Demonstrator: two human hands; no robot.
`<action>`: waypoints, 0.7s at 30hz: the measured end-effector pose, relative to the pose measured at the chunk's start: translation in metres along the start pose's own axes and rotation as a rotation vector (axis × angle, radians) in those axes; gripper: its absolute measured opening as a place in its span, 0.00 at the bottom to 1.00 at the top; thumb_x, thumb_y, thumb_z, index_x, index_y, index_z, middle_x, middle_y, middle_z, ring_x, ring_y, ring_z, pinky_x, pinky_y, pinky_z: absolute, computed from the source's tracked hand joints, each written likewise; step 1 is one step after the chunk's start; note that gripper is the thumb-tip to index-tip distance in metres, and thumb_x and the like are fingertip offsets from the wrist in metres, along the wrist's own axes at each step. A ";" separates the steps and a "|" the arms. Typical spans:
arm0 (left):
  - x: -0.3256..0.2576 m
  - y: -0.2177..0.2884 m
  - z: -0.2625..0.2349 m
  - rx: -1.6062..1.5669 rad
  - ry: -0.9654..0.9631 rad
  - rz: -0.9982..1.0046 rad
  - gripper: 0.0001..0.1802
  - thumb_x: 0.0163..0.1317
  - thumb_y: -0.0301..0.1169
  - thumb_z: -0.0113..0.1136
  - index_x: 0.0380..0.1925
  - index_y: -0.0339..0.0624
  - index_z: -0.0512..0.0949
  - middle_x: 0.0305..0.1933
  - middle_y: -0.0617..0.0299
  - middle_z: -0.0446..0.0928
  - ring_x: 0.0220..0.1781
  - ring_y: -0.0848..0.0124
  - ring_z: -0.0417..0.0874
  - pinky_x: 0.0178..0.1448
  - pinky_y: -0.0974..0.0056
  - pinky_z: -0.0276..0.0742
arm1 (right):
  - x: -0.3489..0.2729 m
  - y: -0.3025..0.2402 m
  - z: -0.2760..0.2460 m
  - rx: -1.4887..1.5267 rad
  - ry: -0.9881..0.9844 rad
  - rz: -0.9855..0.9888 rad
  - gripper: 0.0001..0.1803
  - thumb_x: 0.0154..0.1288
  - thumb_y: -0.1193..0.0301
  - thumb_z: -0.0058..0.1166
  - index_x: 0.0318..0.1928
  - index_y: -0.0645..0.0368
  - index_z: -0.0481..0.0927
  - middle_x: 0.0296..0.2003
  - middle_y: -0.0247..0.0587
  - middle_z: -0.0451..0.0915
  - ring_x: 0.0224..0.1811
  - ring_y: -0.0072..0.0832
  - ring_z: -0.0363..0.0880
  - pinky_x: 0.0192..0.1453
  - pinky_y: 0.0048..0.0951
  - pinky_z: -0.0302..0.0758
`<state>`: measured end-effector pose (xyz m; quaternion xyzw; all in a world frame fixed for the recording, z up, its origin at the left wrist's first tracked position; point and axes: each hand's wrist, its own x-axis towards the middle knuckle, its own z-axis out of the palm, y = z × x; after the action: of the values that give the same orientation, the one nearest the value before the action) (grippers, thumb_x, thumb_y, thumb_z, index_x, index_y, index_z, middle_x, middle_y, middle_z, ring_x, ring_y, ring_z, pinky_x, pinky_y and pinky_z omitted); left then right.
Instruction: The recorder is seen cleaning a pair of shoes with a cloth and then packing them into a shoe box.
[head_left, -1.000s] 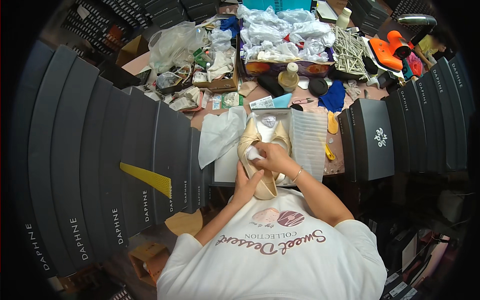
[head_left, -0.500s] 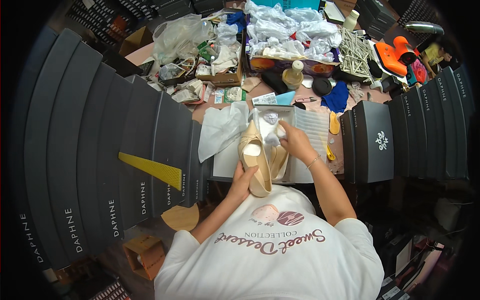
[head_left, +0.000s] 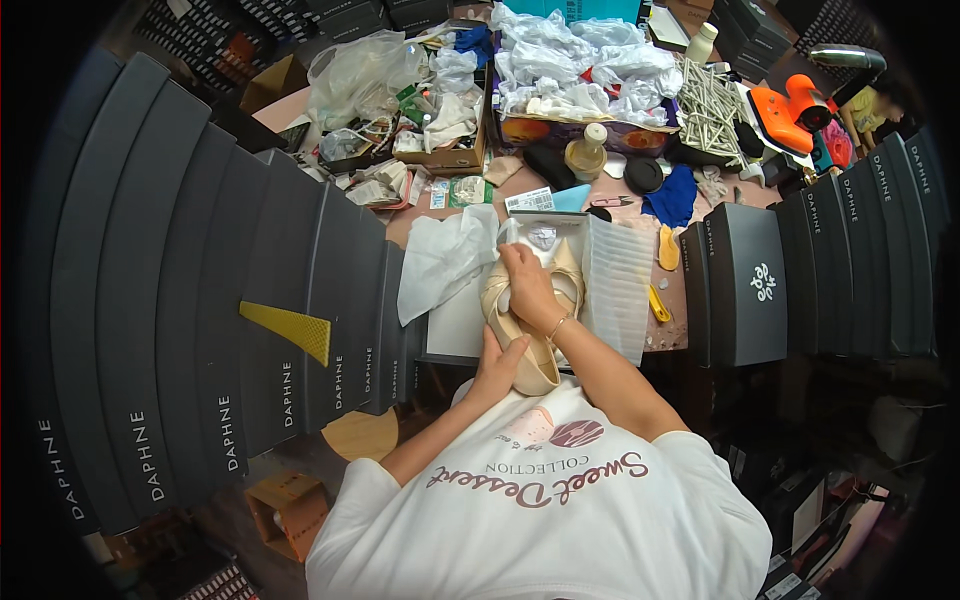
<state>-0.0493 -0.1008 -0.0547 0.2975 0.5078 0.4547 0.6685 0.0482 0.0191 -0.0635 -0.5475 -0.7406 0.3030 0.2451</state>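
A beige flat shoe [head_left: 540,374] is tilted above an open shoe box [head_left: 515,228], toe away from me. My left hand [head_left: 496,366] is closed around its side near the heel, thumb at the rim. Over the front of the shoe lies my right hand [head_left: 534,290], closed at the toe; its fingertips are partly hidden. Beside it in the box rests a second beige shoe [head_left: 569,286]. A crumpled white paper ball [head_left: 543,237] sits at the box's far end. Whether any paper is under my right hand cannot be seen.
Dark shoe boxes [head_left: 270,250] rise at the left, a yellow strip [head_left: 290,328] jutting from them; more boxes [head_left: 745,285] stand right. White tissue [head_left: 450,255] and foam sheet [head_left: 618,290] flank the open box. Beyond are a pump bottle [head_left: 586,152] and yellow cutter [head_left: 659,304].
My right hand has moved left from the second shoe, where it was at white crumpled paper, onto the held shoe's front. That paper is out of sight. The held shoe has shifted slightly right.
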 end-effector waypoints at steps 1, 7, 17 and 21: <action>0.000 -0.002 0.001 -0.090 0.014 -0.030 0.31 0.61 0.31 0.56 0.60 0.35 0.55 0.54 0.52 0.68 0.54 0.69 0.71 0.57 0.66 0.68 | -0.005 0.007 0.004 -0.088 0.015 -0.050 0.35 0.45 0.79 0.56 0.58 0.52 0.66 0.58 0.53 0.63 0.58 0.48 0.65 0.54 0.45 0.68; 0.000 0.001 -0.007 -0.047 0.061 0.006 0.28 0.61 0.32 0.57 0.57 0.33 0.58 0.52 0.52 0.68 0.52 0.69 0.71 0.55 0.67 0.69 | -0.022 -0.034 -0.050 -0.253 -0.204 -0.072 0.18 0.48 0.74 0.59 0.41 0.59 0.71 0.45 0.52 0.76 0.47 0.44 0.77 0.42 0.40 0.74; 0.002 0.005 0.001 0.038 0.051 0.037 0.28 0.61 0.34 0.57 0.57 0.32 0.59 0.53 0.51 0.68 0.52 0.68 0.71 0.56 0.66 0.69 | -0.016 -0.006 -0.027 -0.116 -0.157 0.126 0.19 0.49 0.75 0.57 0.44 0.59 0.73 0.51 0.56 0.73 0.45 0.52 0.76 0.44 0.42 0.75; 0.002 0.008 0.001 0.045 -0.018 0.019 0.30 0.61 0.33 0.56 0.59 0.33 0.57 0.54 0.52 0.68 0.53 0.68 0.70 0.58 0.66 0.67 | -0.017 0.000 -0.031 0.121 0.074 -0.153 0.31 0.45 0.79 0.55 0.56 0.57 0.70 0.60 0.61 0.60 0.55 0.52 0.70 0.55 0.39 0.71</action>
<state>-0.0504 -0.0955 -0.0482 0.3212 0.5088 0.4468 0.6621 0.0742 0.0088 -0.0429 -0.4842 -0.7510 0.3070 0.3276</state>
